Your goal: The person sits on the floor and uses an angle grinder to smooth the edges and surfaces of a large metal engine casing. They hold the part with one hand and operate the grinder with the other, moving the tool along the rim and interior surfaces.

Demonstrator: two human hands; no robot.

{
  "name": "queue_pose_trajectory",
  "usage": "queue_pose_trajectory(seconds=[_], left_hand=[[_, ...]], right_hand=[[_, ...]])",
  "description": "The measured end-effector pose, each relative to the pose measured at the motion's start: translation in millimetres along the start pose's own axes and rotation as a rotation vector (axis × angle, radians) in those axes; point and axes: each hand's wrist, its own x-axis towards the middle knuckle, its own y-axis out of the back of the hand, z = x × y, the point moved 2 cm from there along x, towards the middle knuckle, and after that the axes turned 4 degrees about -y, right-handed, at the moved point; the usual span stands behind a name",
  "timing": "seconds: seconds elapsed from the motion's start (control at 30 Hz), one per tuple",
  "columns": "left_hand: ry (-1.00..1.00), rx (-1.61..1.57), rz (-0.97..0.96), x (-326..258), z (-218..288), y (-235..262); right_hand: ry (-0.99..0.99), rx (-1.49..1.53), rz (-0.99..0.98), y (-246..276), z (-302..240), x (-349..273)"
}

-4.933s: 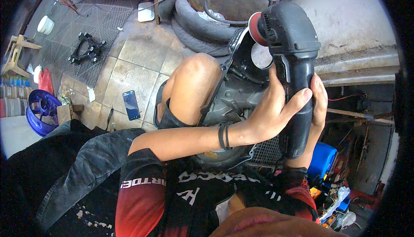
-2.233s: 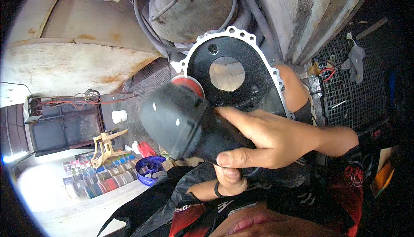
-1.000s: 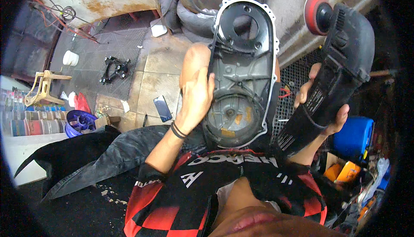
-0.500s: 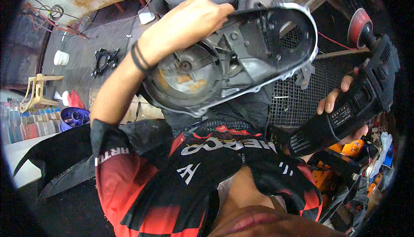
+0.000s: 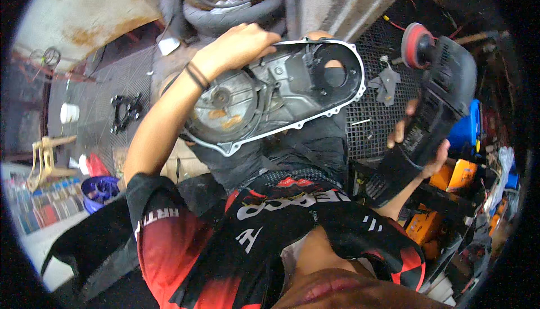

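Observation:
My left hand (image 5: 244,45) is closed over the far edge of a long grey metal engine cover (image 5: 292,90). Its ribbed inner side faces up, and brown stains mark the round end on the left. The cover lies over my thighs, and a knee shows through the hole at its right end. On the right, my right hand (image 5: 436,160) is wrapped round the body of a black power polisher (image 5: 415,137). The tool's red and grey round pad (image 5: 417,45) points away from me, apart from the cover. Whether it is running I cannot tell.
Beyond the cover stands a stack of tyres (image 5: 236,19). A grey scrap (image 5: 387,84) lies on the grid mat. Left are a black metal bracket (image 5: 125,112), a beige frame (image 5: 45,160) and a purple basin (image 5: 101,191). Orange boxes (image 5: 454,174) sit at right.
The cover has come left and lower in view and lies more level, with my left hand still on it. The polisher in my right hand has shifted left. The view itself has shifted too.

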Motion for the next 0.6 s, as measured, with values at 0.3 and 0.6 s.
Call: queue_pose_trajectory(seconds=[0.3,0.6], left_hand=[[0.142,-0.095,0.476,-8.9,84.2,8.4],[0.145,-1.294,0.462,20.6,185.8,-73.1]], right_hand=[[-0.234,-0.139,0.183,11.3,27.8,20.7],[-0.452,-0.283,0.192,17.5,55.6,38.8]])
